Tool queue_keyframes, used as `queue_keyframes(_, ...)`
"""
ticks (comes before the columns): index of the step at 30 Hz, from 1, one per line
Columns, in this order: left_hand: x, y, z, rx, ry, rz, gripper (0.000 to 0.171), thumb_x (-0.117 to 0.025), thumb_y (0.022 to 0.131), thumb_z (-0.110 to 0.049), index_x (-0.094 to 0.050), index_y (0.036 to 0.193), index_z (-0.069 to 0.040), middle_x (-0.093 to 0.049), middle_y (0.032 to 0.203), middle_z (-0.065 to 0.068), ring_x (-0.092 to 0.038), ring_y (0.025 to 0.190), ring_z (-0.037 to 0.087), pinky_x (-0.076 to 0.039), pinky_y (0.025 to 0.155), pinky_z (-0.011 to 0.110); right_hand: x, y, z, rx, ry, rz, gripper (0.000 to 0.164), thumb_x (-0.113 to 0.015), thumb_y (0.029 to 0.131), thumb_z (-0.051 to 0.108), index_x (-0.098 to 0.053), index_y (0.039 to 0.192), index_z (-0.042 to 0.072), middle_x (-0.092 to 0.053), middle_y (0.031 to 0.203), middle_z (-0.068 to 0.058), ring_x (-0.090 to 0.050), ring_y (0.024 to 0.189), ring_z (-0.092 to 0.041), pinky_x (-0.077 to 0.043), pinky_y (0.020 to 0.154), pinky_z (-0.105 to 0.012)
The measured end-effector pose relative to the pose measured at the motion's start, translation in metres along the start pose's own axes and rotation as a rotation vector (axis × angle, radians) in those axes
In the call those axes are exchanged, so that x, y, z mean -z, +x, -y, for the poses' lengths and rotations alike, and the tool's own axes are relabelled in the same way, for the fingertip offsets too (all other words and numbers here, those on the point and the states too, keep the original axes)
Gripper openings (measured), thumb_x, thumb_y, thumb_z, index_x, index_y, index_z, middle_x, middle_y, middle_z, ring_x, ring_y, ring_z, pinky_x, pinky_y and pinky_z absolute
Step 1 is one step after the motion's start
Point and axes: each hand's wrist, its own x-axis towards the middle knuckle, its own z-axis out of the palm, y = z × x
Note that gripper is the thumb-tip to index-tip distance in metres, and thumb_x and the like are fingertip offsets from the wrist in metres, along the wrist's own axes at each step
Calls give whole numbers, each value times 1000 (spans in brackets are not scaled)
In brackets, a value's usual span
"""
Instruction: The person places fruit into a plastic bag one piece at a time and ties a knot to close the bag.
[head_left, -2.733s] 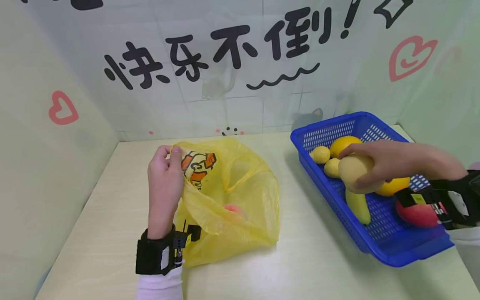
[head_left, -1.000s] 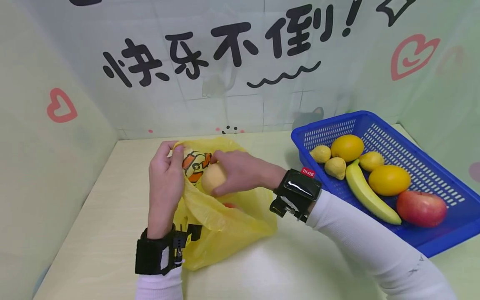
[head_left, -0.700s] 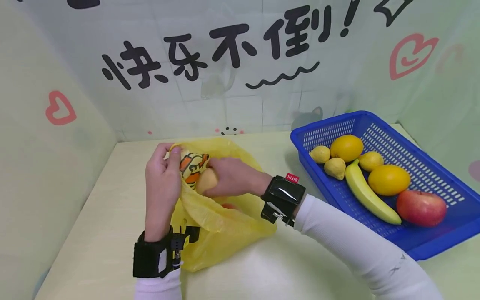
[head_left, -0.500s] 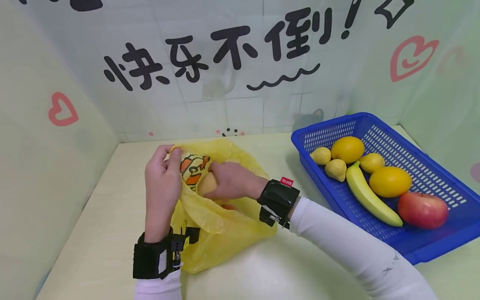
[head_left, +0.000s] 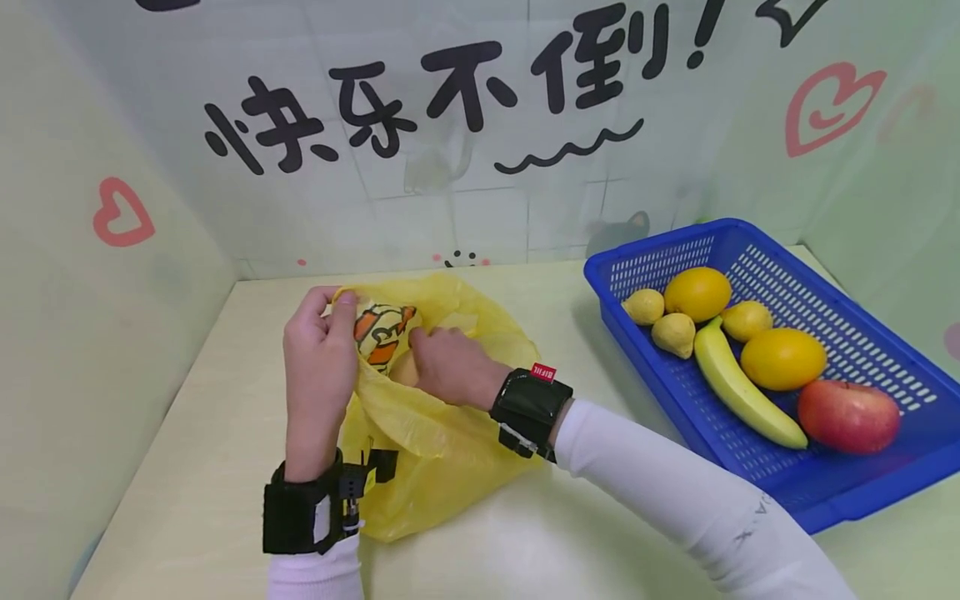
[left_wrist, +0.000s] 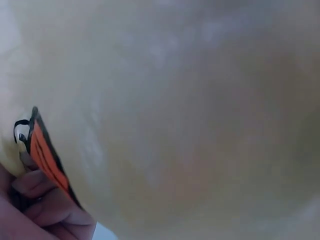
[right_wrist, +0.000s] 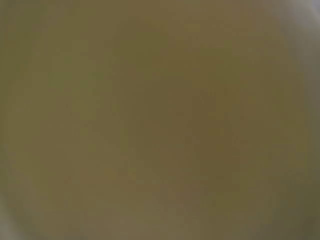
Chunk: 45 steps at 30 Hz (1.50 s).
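My left hand (head_left: 321, 358) pinches the rim of a thin yellow plastic bag (head_left: 442, 467), which has an orange cartoon print. In the left wrist view, curled fingers (left_wrist: 55, 205) lie at the bag's printed film. Down inside the bag's mouth, my right hand (head_left: 456, 367) holds a pale yellow round fruit (head_left: 405, 369); only a small part of it shows past the thumb side. The bag's front fold hides the lower fingers. Blurred yellow-brown fills the right wrist view, so no grip detail can be made out there.
A blue plastic basket (head_left: 637, 354) stands at the right with a banana (head_left: 742, 387), a red apple (head_left: 847, 417), two larger yellow fruits (head_left: 782, 359) and several small lemon-like fruits (head_left: 672, 335). Walls close off the back and both sides of the table (head_left: 217, 433).
The right hand has carried the pale fruit from the basket leftward into the bag and sunk lower. The left hand keeps its pinch on the rim and has shifted slightly left.
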Motion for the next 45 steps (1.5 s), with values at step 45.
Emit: queue_keyframes(45, 4, 3, 2, 26, 18, 3, 29, -48, 103, -28, -66, 103, -5, -38, 48, -8, -39, 39, 12, -41, 43, 24, -1, -7, -8, -47, 54, 238, 54, -55, 95, 54, -49, 129, 12, -62, 102, -4, -59, 92, -20, -49, 80, -29)
